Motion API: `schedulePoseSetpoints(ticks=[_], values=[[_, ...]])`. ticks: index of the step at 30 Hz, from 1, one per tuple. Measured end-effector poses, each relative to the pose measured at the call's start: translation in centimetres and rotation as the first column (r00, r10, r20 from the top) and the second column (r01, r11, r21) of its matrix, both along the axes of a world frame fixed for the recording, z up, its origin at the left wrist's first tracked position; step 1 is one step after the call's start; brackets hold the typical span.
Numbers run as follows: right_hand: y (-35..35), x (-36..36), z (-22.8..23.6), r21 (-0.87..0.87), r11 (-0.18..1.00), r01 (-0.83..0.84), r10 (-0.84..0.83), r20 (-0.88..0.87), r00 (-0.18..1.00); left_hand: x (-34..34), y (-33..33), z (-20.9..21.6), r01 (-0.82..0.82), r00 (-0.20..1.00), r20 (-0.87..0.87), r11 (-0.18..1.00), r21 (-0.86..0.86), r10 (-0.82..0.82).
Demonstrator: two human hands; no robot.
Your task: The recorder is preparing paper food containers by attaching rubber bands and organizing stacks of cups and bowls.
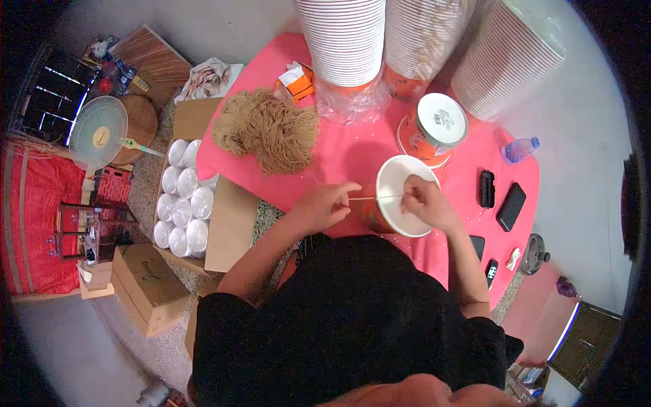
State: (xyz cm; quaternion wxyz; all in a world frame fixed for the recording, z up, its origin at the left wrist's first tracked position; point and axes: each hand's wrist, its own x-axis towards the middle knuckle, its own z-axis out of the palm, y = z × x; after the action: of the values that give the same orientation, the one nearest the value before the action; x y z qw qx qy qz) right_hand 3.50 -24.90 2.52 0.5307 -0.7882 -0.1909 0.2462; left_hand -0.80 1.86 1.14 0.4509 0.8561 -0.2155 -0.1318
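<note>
Seen from my head camera, both my bare forearms come up from my dark-sleeved shoulders at the bottom of the view and angle inward, so my hands meet out in front of my chest. My left hand (324, 205) sits palm down, knuckles up, fingers curled loosely with thumb and forefinger pinched together at the tip nearest my right hand. My right hand (424, 201) is just beside it, apart and not touching, wrist bent, fingers bunched into a pinch pointing back toward the left hand. My left elbow flares outward; my right forearm runs nearly straight up from the elbow to the wrist.
</note>
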Motion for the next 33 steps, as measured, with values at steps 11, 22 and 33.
schedulePoseSetpoints(ticks=[11,22,33], values=[[1.5,-1.0,-0.8,0.447,0.889,0.103,0.051,-0.320,0.946,0.9,-1.9,1.0,-0.054,0.995,-0.090,0.997,-0.063,0.048],[1.0,0.6,5.2,0.681,0.730,0.060,0.043,-0.134,0.990,1.8,-4.4,-1.2,-0.064,0.998,0.029,0.993,0.095,0.062],[-10.4,1.1,7.2,0.873,0.344,0.346,-0.437,-0.178,0.882,3.4,0.7,-3.5,-0.148,0.934,-0.355,0.952,-0.266,0.046]])
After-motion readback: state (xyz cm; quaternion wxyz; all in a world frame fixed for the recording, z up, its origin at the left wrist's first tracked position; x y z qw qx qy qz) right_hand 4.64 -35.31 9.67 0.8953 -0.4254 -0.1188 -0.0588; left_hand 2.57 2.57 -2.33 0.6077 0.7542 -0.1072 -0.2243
